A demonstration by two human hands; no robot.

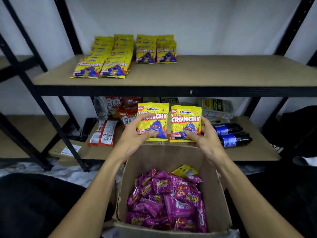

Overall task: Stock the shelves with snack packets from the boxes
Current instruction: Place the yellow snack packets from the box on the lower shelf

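My left hand grips a yellow Crunchy snack packet upright, thumb on its front. My right hand grips a second yellow Crunchy packet beside it. Both packets hang above the far rim of an open cardboard box. The box holds several purple snack packets and one yellow packet at its back. On the upper shelf stand rows of matching yellow packets: a long double row at left, a shorter one to its right.
The lower shelf carries red snack bags, a red-and-white pack, cracker packs and two dark blue-labelled rolls. Black metal uprights frame the rack. A dark bag sits at right.
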